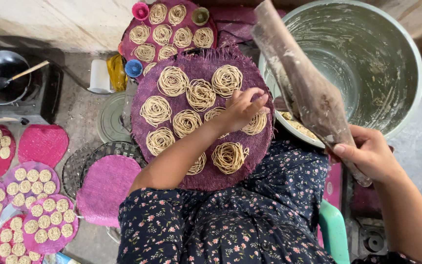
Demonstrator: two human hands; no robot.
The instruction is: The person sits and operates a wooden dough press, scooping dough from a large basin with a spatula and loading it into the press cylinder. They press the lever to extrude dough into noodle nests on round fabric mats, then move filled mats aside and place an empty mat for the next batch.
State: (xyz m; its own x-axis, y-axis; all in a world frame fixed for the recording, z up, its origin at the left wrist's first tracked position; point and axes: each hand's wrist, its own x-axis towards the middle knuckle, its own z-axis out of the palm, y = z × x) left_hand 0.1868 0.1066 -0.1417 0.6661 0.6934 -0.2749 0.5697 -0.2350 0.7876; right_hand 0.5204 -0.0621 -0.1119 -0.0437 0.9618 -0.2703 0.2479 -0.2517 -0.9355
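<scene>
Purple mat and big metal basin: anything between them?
Head view: the piping bag, held by the right hand, crosses between purple mat and basin.

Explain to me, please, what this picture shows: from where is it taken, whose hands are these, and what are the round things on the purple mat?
There is no machine here. The one picture comes from a camera worn on a person's head, looking down at their own lap and two bare hands. The left hand touches small round coils of thin noodle strands laid on a round purple woven mat. The right hand grips a long, dough-smeared piping bag, raised over a large, nearly empty metal basin. Behind lies a second mat with coils. On the floor to the left lie more filled pink mats and a dark pan with a spoon in it.
</scene>
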